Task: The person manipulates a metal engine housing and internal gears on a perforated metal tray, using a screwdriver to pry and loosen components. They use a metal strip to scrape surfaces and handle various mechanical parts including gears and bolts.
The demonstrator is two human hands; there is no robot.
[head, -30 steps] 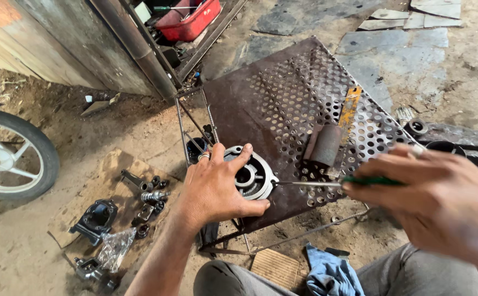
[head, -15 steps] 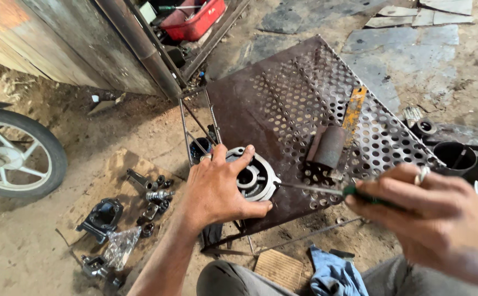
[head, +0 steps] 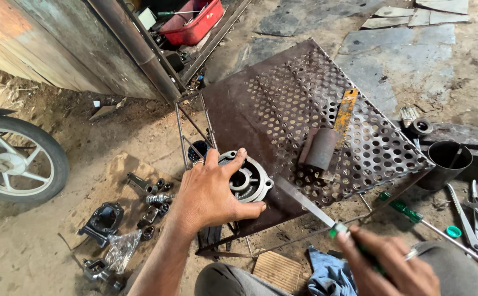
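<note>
My left hand [head: 209, 194] rests on a round grey metal engine part [head: 248, 181] at the near corner of a rusty perforated metal table [head: 282, 93], fingers gripping its rim. My right hand [head: 389, 263], low at the right, holds a flat-blade tool with a green handle [head: 310, 207]. The blade's tip points at the engine part's right edge. A ring is on one finger of my right hand.
A rusty short pipe [head: 320, 149] and a yellow flat bar [head: 345, 112] lie on the table. Small engine parts [head: 151, 200] sit on cardboard at the left, near a motorcycle wheel [head: 14, 159]. Wrenches [head: 477, 214], a green screwdriver [head: 403, 207] and a dark metal cup [head: 447, 161] lie at the right.
My right hand has dropped lower and nearer to me, drawing the tool back at a slant. My left hand stays on the engine part.
</note>
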